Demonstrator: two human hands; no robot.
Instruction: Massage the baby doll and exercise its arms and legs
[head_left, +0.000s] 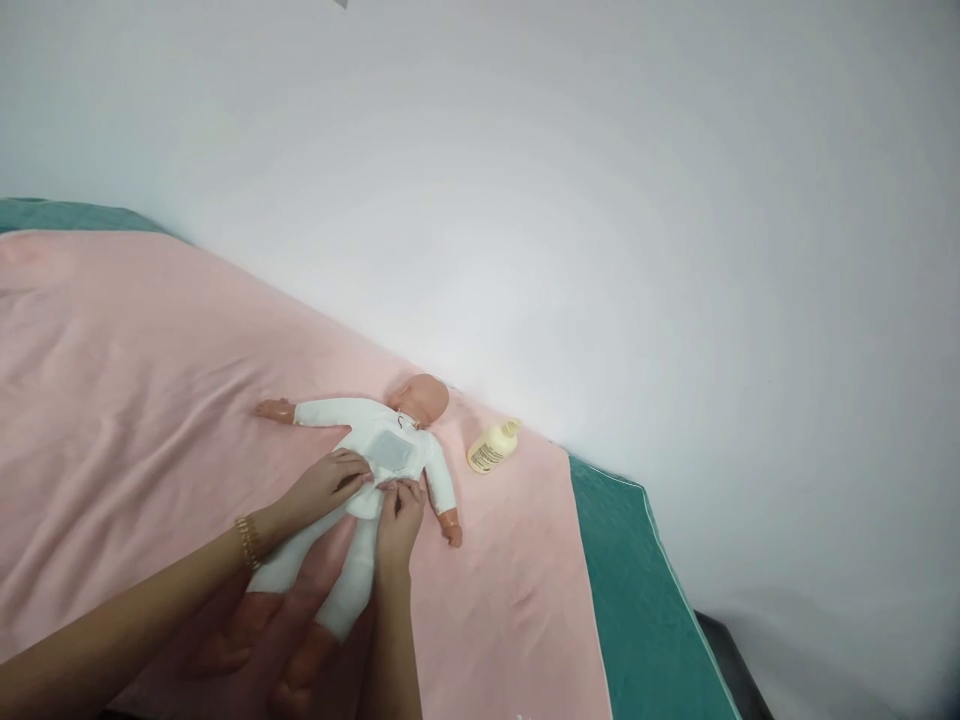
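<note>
A baby doll (379, 455) lies stretched out with its arms spread, its head away from me. Its body is white cloth with a grey panel (391, 451) on the torso; head, hands and feet are tan. At the doll's waist, my left hand (341, 478) pinches white fabric (366, 500) from the left side. The fingers of my right hand (401, 510) are closed on the same fabric at the right. Whether this fabric is a diaper or the doll's own cloth I cannot make out.
A pale yellow pump bottle (493, 447) lies tilted to the right of the doll's head. Beneath is a pink blanket (510, 590) over a green sheet (637, 600). A white wall (570, 250) runs along the far edge. A dark edge (731, 660) shows at lower right.
</note>
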